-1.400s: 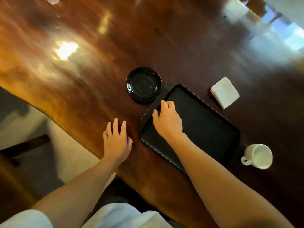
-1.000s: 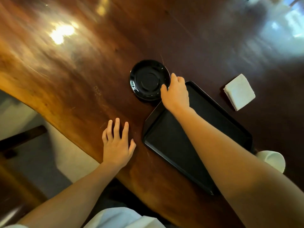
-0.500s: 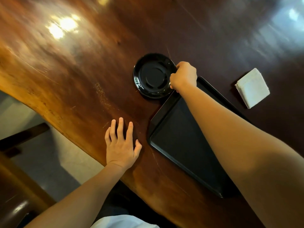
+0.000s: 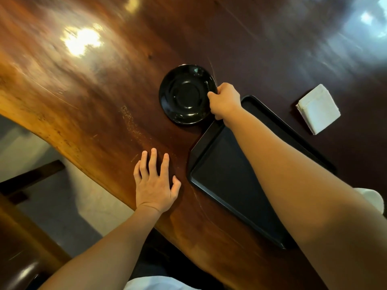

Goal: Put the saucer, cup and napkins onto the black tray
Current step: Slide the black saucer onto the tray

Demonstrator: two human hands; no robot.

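A glossy black saucer [image 4: 185,94] lies on the wooden table just beyond the far left corner of the black tray [image 4: 226,176]. My right hand [image 4: 225,100] is closed on the saucer's right rim, with my forearm stretched across the tray. A folded stack of white napkins [image 4: 318,108] sits on the table to the right of the tray. Only a sliver of the white cup [image 4: 371,198] shows at the right edge, mostly hidden behind my right arm. My left hand [image 4: 156,184] rests flat on the table left of the tray, fingers spread, holding nothing.
The wavy front edge of the wooden table [image 4: 88,84] runs diagonally from upper left to lower right. Below it are pale floor and a dark wooden chair [image 4: 23,243] at the lower left. Bright light glares off the tabletop at the upper left.
My right hand left the tray, reached forward to the saucer and closed on its right rim. The left hand stayed flat on the table. The view shifted, hiding most of the cup.
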